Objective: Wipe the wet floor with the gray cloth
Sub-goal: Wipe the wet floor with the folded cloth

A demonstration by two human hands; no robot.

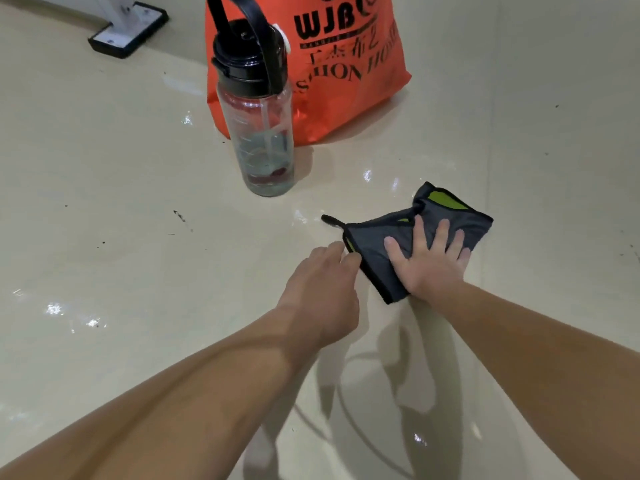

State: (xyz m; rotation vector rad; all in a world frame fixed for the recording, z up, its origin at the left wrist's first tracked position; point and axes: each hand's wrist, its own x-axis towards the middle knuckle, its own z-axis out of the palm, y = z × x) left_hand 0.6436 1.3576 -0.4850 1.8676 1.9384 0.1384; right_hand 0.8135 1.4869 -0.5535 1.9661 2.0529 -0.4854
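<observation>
Two hands meet on the folded gray cloth with green lining [388, 244], lying on the glossy beige tiled floor [104, 168], long axis running from near-left to far-right. My right hand [427, 261] presses it flat, fingers spread; my left hand [325, 292] pinches its near-left edge.

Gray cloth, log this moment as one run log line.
gray cloth: flat on wet floor | right hand: palm pressing cloth | left hand: fingertips at cloth edge | bottle, orange bag: beyond
</observation>
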